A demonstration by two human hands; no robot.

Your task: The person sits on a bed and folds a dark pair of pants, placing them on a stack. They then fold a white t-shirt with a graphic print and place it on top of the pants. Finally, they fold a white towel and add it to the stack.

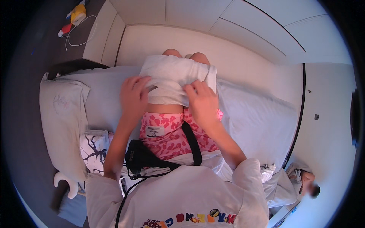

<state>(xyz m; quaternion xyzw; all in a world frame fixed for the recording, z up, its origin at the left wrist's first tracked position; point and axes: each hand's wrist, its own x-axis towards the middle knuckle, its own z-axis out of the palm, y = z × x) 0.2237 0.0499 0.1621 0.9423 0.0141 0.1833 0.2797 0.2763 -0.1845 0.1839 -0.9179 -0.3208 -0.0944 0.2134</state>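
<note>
A white cloth garment [174,68] lies spread over my lap, part of it folded or bunched toward me. My left hand [134,95] is over its left edge, fingers curled and slightly blurred; a small dark patch shows in the cloth beside it. My right hand [201,99] rests at the fold on the right side, fingertips bent against the fabric. Whether either hand pinches the cloth is not clear. Below it are pink patterned shorts [165,136] with a white label, and a black waist bag [142,155] with a strap.
I sit on a bed with a grey sheet [256,119]. A pillow [64,114] and a folded patterned cloth [92,148] are at left. A cabinet [105,37] with a white cable [95,28] stands at upper left. Another person [306,182] is at lower right.
</note>
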